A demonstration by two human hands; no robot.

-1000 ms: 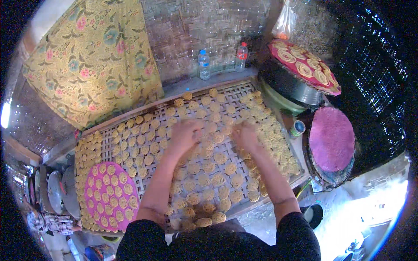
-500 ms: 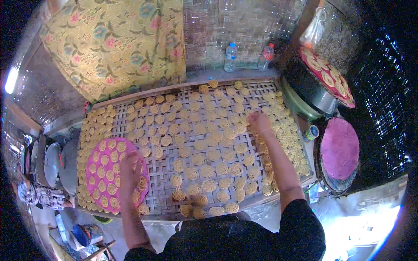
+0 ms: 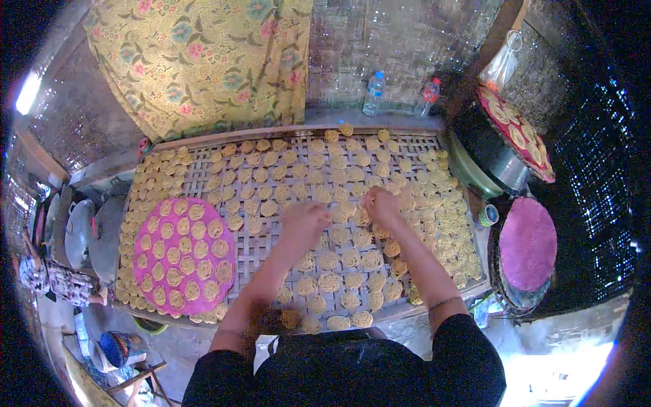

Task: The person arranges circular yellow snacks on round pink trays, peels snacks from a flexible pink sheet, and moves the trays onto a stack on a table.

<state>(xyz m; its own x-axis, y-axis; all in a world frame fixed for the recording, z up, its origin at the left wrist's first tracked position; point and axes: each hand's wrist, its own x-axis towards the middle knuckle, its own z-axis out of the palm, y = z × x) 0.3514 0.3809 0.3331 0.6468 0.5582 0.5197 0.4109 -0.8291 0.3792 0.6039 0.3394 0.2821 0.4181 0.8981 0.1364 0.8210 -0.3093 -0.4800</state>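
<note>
Coiled yellow rounds (image 3: pixel 327 260) lie in rows across a woven rack (image 3: pixel 249 252). The left hand (image 3: pixel 306 222), over the pink disc (image 3: pixel 198 307) half a second earlier, is now near the right hand (image 3: pixel 383 207), so handling centres mid-rack. Fingers curl on both; whether either grips a round cannot be told. The disc, bearing rounds, lies at the rack's left.

Dim, glare (image 3: pixel 559 380) lower right, bent edges

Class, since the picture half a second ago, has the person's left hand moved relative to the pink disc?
Yes. The left hand has moved rightward, away from the pink disc, and is now over the middle of the woven tray.
</note>
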